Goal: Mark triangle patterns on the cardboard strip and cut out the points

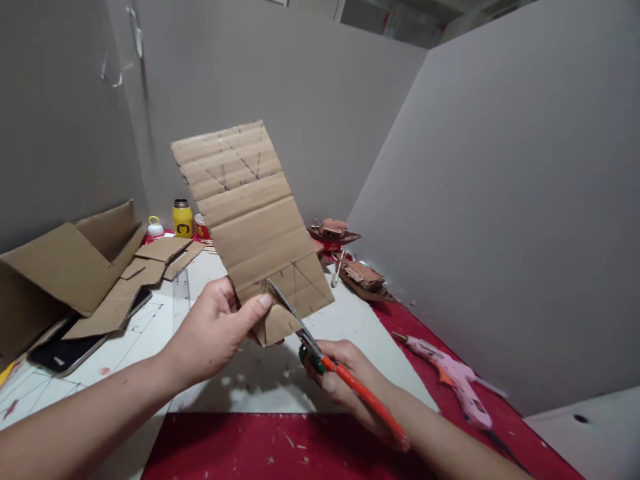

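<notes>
A corrugated cardboard sheet [250, 220] with pencilled lines is held up, tilted, above the table. My left hand [220, 327] is closed on its lower left edge, the thumb on the front face and the fingers mostly hidden behind. Scissors [367, 397] with orange-red handles are gripped by my right hand [350, 380], just below the sheet. Their blades reach into the sheet's lower part along a cut, and the flap beside the cut bends slightly.
At the left are a folded cardboard box [65, 267], cardboard scraps [107, 307], a phone [75, 350] and a ruler [181, 293]. A yellow bottle [183, 220] stands behind. Model boats [367, 277] and a pink glue gun [460, 383] lie at the right.
</notes>
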### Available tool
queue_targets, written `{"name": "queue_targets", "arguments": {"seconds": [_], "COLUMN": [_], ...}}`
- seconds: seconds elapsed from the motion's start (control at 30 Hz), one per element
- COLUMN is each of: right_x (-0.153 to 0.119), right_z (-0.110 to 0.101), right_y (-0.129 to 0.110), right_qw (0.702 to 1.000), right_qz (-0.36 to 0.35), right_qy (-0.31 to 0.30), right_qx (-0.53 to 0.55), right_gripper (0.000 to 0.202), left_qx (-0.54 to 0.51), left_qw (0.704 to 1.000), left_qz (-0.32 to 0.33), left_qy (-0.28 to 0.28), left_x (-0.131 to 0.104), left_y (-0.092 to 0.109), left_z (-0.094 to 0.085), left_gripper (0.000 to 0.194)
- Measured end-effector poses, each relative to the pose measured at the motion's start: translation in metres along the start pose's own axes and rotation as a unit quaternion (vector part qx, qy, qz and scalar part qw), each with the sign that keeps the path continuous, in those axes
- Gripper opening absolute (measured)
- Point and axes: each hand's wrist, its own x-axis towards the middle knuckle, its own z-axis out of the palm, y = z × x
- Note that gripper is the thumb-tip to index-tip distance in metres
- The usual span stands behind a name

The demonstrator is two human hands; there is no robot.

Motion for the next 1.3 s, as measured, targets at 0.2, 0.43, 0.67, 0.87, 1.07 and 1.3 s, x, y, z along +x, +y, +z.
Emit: {"name": "queue_targets", "arguments": {"seconds": [0.2, 0.43, 0.67, 0.87, 1.07, 1.3], "right_x": [-0.003, -0.004, -0.004, -0.005, -0.008, -0.008], "right_z": [-0.002, -0.003, 0.001, 0.003, 0.001, 0.004], "right_y": [-0.001, -0.002, -0.005, -0.002, -0.002, -0.005], "right_qw": [1.000, 0.998, 0.996, 0.994, 0.996, 0.994], "right_qz": [0.002, 0.016, 0.020, 0.033, 0.021, 0.026], "right_qy": [-0.003, 0.003, 0.011, -0.024, -0.047, -0.054], "right_qx": [0.027, 0.062, 0.083, 0.102, 0.075, 0.096], "right_gripper": [0.058, 0.058, 0.055, 0.061, 0.063, 0.066], "left_qx": [-0.013, -0.017, 0.001, -0.009, 0.020, 0.008], "left_qw": [1.000, 1.000, 1.000, 0.996, 0.998, 0.999], "left_qz": [-0.002, 0.005, -0.003, 0.055, 0.038, 0.040], "left_qy": [-0.010, -0.018, -0.012, 0.075, 0.042, 0.020], "left_x": [0.000, 0.000, 0.003, 0.011, 0.016, 0.017], "left_y": [0.004, 0.004, 0.008, 0.012, 0.005, 0.009], "left_z": [0.001, 0.002, -0.012, -0.028, -0.034, -0.035], "left_gripper": [0.024, 0.024, 0.027, 0.024, 0.026, 0.026]}}
